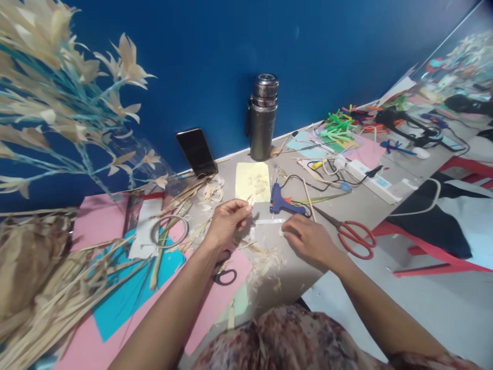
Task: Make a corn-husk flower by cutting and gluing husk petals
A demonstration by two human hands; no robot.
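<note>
My left hand [230, 218] is closed in a pinch on a small pale husk petal [251, 198], above the near edge of a yellow paper [252, 181]. To the right, my right hand [308, 236] hovers low over the table with its fingers curled together. A white strip [269, 221] ends at its fingertips, and a tiny pale bit shows below them; what the fingers grip is not clear. Just beyond this hand is a blue glue gun [284, 201]. Pale husk scraps [265, 264] are scattered between my forearms.
Red-handled scissors [356, 239] lie right; black-handled scissors [225, 276] are by my left forearm. A steel flask [264, 118] and a leaning phone [197, 152] stand at the blue wall. Husk flowers [127, 64] rise left. A power strip [373, 180] and red stool [416, 252] are right.
</note>
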